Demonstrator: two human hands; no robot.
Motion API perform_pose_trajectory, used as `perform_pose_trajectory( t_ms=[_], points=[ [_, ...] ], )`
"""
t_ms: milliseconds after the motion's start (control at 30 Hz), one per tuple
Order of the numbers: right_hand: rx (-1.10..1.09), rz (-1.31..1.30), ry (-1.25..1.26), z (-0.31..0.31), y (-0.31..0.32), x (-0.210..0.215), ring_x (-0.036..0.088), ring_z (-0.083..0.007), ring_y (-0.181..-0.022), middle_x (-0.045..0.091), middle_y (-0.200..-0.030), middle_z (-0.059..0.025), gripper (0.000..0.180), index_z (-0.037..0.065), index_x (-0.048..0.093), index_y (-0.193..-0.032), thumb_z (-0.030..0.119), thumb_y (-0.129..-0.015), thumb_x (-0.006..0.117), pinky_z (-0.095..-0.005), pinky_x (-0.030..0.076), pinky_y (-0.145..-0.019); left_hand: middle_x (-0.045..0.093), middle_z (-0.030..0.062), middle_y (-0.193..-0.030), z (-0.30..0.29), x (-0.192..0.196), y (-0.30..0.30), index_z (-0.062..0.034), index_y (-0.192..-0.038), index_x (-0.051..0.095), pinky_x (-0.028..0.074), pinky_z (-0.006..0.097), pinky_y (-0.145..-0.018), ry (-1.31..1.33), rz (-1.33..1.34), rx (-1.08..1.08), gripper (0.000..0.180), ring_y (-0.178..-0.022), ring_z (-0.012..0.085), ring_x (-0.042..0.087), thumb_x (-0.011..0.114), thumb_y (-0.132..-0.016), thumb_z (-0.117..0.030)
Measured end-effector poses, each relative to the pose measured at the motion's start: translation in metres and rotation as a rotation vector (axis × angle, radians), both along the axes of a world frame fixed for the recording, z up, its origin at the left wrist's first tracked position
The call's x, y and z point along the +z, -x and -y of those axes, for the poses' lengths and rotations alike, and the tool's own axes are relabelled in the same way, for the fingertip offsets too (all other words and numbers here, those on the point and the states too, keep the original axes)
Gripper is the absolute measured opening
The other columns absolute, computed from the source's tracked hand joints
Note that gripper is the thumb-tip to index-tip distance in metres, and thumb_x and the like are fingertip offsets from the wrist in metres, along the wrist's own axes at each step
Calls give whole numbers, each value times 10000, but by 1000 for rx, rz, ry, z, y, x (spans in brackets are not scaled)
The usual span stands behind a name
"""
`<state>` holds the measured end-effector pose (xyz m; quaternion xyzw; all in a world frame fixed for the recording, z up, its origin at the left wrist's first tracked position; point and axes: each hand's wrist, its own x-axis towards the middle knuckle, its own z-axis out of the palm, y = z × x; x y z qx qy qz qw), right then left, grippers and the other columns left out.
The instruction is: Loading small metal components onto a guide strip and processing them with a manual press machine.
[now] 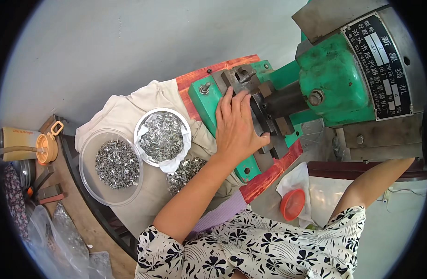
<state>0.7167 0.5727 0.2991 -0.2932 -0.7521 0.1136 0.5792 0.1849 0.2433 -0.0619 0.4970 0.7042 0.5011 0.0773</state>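
My left hand [234, 128] lies across the dark metal die [264, 116] of a green press [334, 74]. Its fingers are stretched toward the far end of the die, and the thumb points out to the right. Nothing shows in this hand, though its palm side is hidden. The die sits on the green press base [203, 102], below a dark ram [283, 100]. My right forearm [378, 183] reaches up at the right and passes behind the press head, which hides the right hand.
Left of the press, a white bowl [140, 122] of slim silver pieces and a clear tub [85, 167] of small metal parts stand on beige cloth [113, 106]. Loose metal parts [185, 174] lie beside them. A red bowl [293, 204] is at lower right, an orange-lidded container [46, 149] far left.
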Motion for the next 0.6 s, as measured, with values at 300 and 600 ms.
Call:
perform_pose_trajectory(
  t_ms=[300, 600],
  points=[
    [-92, -92, 37, 168, 250, -134, 614, -198, -933, 631, -1067, -116, 306, -39, 584, -1156, 162, -928, 613, -325, 508, -836, 410, 131, -1409, -4, 5, -4, 25, -1332, 425, 281, 496, -1140, 3, -7, -24, 942, -1396, 384, 291, 869, -546, -246],
    [-129, -185, 62, 176, 277, -156, 622, -187, -919, 635, -1043, -104, 294, -32, 594, -1148, 164, -930, 615, -316, 513, -819, 448, 180, -1328, -2, 10, 0, 69, -1275, 461, 272, 514, -1131, 28, -20, 4, 934, -1361, 394, 331, 873, -505, -262]
  ],
)
